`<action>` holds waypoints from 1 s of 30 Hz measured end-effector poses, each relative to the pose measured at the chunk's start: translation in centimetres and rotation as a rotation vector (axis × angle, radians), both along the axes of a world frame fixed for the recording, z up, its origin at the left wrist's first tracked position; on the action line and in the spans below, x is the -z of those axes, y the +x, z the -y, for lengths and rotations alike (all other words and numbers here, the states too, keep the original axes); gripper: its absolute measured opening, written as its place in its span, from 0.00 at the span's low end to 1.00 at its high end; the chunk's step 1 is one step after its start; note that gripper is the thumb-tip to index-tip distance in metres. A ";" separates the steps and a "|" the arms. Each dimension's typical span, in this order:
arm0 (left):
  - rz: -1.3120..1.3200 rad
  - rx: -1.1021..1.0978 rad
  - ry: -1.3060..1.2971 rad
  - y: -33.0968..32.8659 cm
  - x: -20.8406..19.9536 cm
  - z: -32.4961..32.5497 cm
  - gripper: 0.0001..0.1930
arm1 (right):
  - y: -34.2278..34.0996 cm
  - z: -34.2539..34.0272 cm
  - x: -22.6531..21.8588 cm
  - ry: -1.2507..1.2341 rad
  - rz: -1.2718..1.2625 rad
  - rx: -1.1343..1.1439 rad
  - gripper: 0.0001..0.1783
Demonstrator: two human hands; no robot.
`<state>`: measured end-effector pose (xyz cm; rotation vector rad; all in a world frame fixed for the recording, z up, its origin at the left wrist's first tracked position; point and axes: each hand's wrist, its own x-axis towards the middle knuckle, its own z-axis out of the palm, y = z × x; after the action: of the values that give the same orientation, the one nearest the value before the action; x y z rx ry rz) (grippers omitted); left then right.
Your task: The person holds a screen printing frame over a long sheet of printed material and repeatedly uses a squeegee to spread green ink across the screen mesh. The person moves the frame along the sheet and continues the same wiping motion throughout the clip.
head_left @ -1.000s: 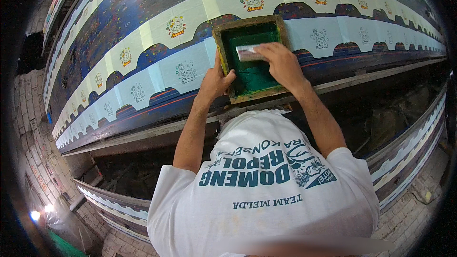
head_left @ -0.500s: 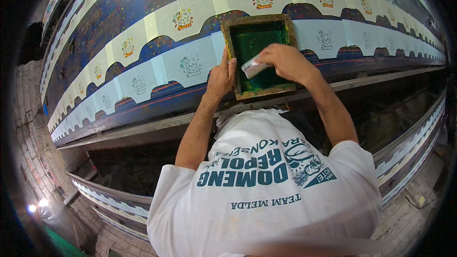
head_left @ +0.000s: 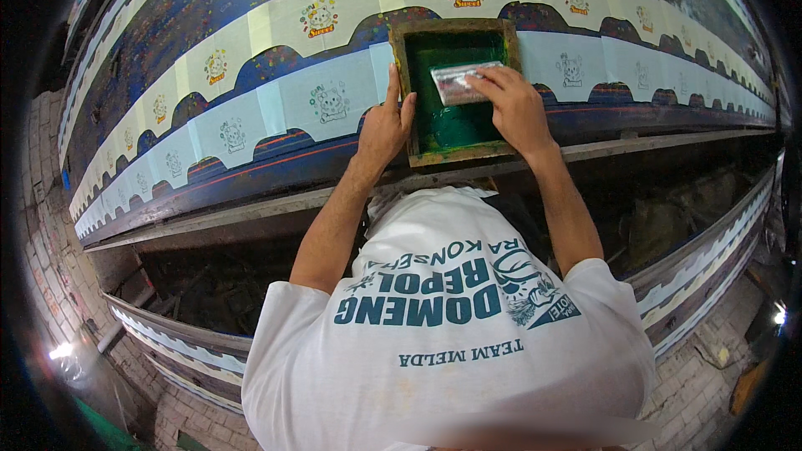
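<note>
A wooden-framed printing screen (head_left: 462,160) with green mesh lies over the light blue sheets on the table. My left hand (head_left: 386,127) rests against its left edge, the index finger stretched along the frame and the thumb apart; its other fingers are partly hidden. Inside the frame, my right hand (head_left: 516,108) is closed on a squeegee (head_left: 458,85), a flat block that looks wrapped in shiny clear plastic. The squeegee lies tilted across the upper middle of the mesh, with wet-looking green ink (head_left: 447,127) below it.
Light blue sheets (head_left: 313,104) with outlined cartoon prints run along the dark, paint-spotted table. Behind them lies a row of pale yellow sheets (head_left: 351,4) with coloured prints. A rail (head_left: 276,205) edges the table in front of me, and another sheet-covered table (head_left: 180,334) stands lower left.
My right hand has moved the squeegee up the mesh and turned it more level. The left hand stays beside the frame, its index finger stretched along it.
</note>
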<state>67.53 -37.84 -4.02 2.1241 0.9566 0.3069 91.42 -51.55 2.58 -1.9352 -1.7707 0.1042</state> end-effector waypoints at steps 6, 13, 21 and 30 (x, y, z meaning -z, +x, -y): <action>-0.007 0.002 -0.007 0.1 0.0 0.0 0.41 | 2.5 -3.8 0.9 0.011 -0.001 0.062 0.25; -0.054 0.011 -0.003 0.0 0.0 -0.2 0.40 | 3.6 -4.7 -0.8 -0.251 -0.191 0.083 0.23; -0.054 0.013 -0.058 0.1 -0.4 -0.2 0.41 | -3.4 3.7 -0.6 -0.209 -0.105 0.188 0.22; -0.043 0.031 -0.018 -0.1 -0.2 0.0 0.37 | -6.2 3.9 -1.0 -0.231 -0.109 0.080 0.21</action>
<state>67.39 -37.79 -3.78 2.1342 0.9463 0.2373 85.23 -55.44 3.63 -2.1150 -1.6687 0.3944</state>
